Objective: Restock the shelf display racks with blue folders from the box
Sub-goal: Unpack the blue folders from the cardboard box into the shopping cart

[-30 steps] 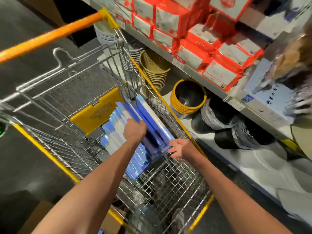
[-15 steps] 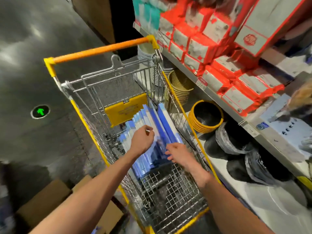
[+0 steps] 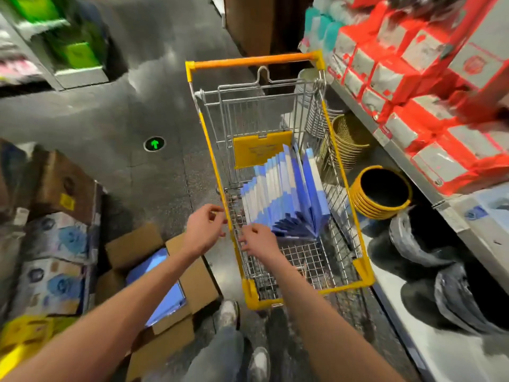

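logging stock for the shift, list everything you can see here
silver wire shopping cart: one, yellow rim and orange handle, mid-aisle
blue flat folders: one fanned stack, white bands, standing in cart
brown cardboard box: one, open with blue contents, floor left of cart
yellow round bins: one nested stack, black inside, bottom shelf right
woven round baskets: one nested stack, tan, beyond the bins
red cardboard boxes: many, white panels, upper shelf right
left hand: one, empty, fingers loosely curled, by cart's left rim
right hand: one, empty, fingers spread, over cart's mesh floor
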Action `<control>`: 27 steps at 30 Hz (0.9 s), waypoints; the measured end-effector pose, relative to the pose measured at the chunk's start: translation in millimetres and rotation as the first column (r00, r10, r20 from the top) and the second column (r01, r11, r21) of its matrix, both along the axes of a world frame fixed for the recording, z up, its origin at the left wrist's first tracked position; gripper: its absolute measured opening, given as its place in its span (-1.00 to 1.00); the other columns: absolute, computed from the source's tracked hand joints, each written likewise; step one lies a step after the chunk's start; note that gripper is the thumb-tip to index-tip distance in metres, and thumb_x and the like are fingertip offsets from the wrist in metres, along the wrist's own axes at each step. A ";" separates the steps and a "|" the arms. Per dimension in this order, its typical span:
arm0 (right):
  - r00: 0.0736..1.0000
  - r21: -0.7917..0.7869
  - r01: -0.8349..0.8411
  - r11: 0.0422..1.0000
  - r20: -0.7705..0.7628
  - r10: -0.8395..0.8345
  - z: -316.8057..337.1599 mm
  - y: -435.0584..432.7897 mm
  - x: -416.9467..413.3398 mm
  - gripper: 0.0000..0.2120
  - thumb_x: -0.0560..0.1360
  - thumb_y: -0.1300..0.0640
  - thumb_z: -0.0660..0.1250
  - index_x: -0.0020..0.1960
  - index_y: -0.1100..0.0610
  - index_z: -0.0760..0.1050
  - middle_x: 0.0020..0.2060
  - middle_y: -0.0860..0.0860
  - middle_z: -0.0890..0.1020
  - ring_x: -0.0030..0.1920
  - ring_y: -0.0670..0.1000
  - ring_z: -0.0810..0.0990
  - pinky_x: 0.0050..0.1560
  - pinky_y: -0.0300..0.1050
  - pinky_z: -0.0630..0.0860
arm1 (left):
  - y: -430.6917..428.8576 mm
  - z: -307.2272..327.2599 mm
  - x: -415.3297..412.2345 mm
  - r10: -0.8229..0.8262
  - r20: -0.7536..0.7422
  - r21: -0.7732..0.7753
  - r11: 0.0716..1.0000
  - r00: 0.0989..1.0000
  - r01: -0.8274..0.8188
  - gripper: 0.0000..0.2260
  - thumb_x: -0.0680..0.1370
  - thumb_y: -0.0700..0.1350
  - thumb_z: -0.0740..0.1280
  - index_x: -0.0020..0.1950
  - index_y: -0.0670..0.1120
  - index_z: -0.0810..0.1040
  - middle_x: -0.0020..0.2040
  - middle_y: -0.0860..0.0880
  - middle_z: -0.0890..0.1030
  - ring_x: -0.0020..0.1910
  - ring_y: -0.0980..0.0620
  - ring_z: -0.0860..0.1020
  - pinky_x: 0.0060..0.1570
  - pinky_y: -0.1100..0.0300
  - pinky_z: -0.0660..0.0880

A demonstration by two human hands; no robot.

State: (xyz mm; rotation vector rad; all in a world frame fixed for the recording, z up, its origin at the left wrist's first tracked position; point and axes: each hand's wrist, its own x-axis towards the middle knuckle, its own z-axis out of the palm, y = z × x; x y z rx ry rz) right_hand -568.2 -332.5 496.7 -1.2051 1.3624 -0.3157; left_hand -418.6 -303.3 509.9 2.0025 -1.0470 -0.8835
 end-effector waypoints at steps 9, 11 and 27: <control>0.997 0.132 -0.080 0.988 0.029 0.077 -45.3 82.3 53.7 -0.77 0.63 0.09 0.20 0.05 0.21 0.56 -0.13 0.09 0.69 -0.33 -0.03 0.57 -0.34 -0.18 0.47 | 105.3 -42.7 51.9 0.061 0.026 0.145 0.987 0.998 -0.064 -0.85 0.66 -0.17 0.22 0.16 -0.13 0.55 -0.08 -0.09 0.70 -0.33 -0.04 0.66 -0.15 0.04 0.62; 0.995 0.191 -0.094 0.977 -0.003 0.096 -62.1 102.0 69.6 -0.77 0.62 0.13 0.19 0.12 0.23 0.55 -0.12 0.09 0.68 -0.31 -0.02 0.56 -0.34 -0.18 0.48 | 133.8 -57.4 69.0 0.092 0.003 0.182 0.979 0.996 -0.091 -0.85 0.67 -0.15 0.21 0.17 -0.09 0.54 -0.08 -0.04 0.70 -0.31 -0.03 0.68 -0.18 0.05 0.61; 0.956 0.329 -0.074 0.942 -0.247 0.161 -208.5 204.0 318.8 -0.80 0.62 0.10 0.19 -0.14 0.11 0.48 -0.29 0.06 0.56 -0.17 0.15 0.60 -0.09 0.09 0.53 | 232.6 -215.9 279.6 0.368 -0.221 0.422 0.871 0.903 -0.252 -0.82 0.68 -0.07 0.23 0.20 -0.08 0.56 -0.08 0.03 0.71 -0.28 -0.05 0.70 -0.40 0.22 0.49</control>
